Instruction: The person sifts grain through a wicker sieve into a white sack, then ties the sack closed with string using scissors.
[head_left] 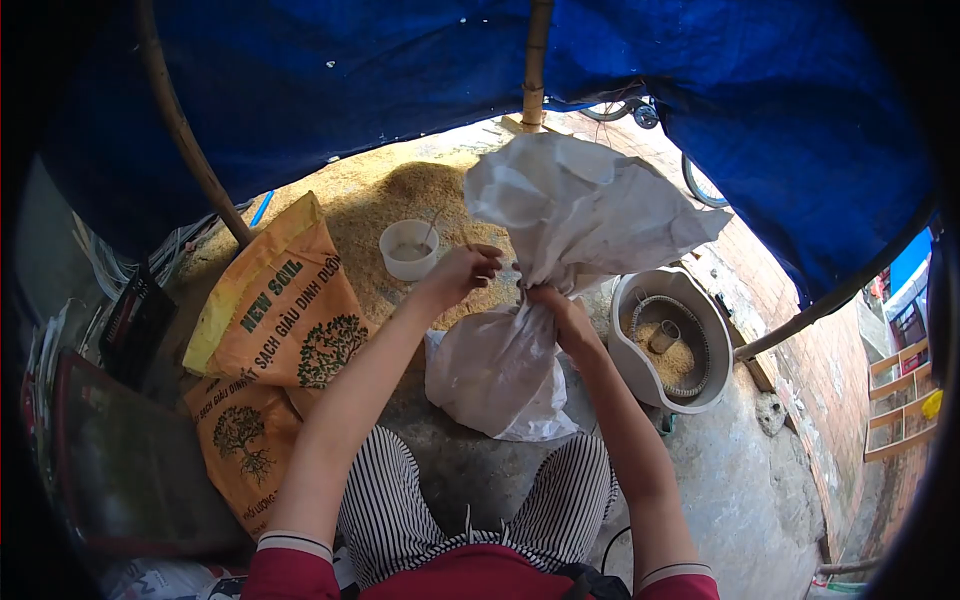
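Note:
A white woven sack (500, 375) stands on the concrete floor before my knees, its neck gathered tight and its loose top (590, 205) flaring out above. My right hand (548, 302) is closed around that twisted neck. Just left of the neck, my left hand (472, 272) is raised with its fingers curled; whatever they hold, if anything, is too small to make out. Beyond my left hand, a white tub (409, 262) with a handled utensil in it rests on the spread grain husks (420, 190).
An orange printed soil bag (290, 310) stands at the left. To the right is a pale basin (628, 352) holding a round sieve (700, 372) with husks and a metal cup (664, 338). Blue tarp (350, 70) hangs on bamboo poles (537, 65) overhead.

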